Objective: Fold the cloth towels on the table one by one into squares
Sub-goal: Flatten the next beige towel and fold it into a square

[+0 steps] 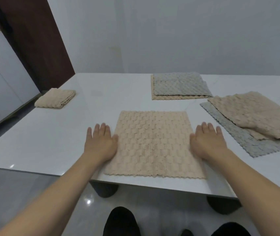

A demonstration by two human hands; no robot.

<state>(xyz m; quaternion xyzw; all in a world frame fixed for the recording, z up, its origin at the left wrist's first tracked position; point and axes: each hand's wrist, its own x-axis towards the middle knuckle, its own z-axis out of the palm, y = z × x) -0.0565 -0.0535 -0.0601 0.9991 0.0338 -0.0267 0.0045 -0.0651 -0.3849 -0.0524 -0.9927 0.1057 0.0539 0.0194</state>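
White glossy tabletop (pixel 67 133): at its near edge, a flat beige textured cloth towel (pixel 153 143) is being flanked by the left hand (pixel 100 143) and right hand (pixel 207 142), fingers straight, gripping nothing.

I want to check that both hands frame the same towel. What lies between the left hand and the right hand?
The head view shows the flat beige towel spread between the left hand and the right hand, each resting open at one of its side edges.

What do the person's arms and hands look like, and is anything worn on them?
Both forearms are bare up to the frame edge, with no sleeves in view. The left hand and the right hand wear no gloves, and no rings, watch or bracelet can be seen.
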